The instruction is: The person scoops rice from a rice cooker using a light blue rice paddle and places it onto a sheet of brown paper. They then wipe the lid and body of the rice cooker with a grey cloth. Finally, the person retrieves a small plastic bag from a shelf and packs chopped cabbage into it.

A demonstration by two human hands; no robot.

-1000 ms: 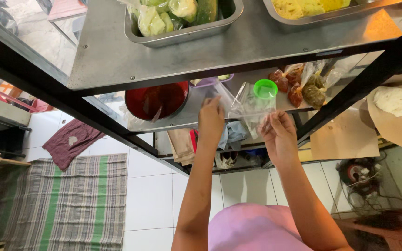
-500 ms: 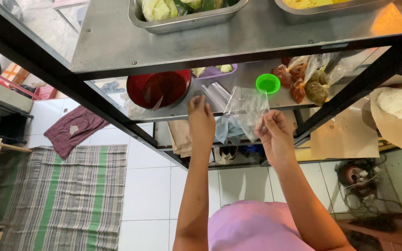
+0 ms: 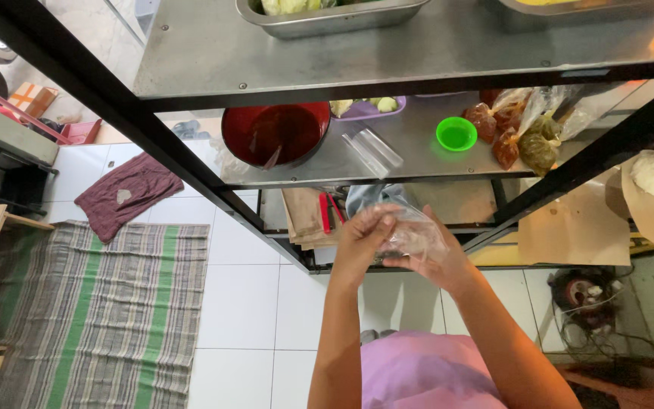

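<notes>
At frame centre, the left hand (image 3: 362, 242) and right hand (image 3: 439, 259) both pinch a clear thin plastic bag (image 3: 416, 237) between closed fingers. Directly above, a steel shelf (image 3: 418, 144) carries a dark red round bowl (image 3: 275, 133), a small green plastic cup (image 3: 456, 134) and filled clear sauce bags (image 3: 515, 129). A striped woven mat (image 3: 85, 310) lies lower left.

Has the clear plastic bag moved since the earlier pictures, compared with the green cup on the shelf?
Yes. The clear plastic bag was up beside the green cup; now both hands hold it lower, below the shelf edge.

Crumpled clear plastic bag (image 3: 416, 236), hand-held
</notes>
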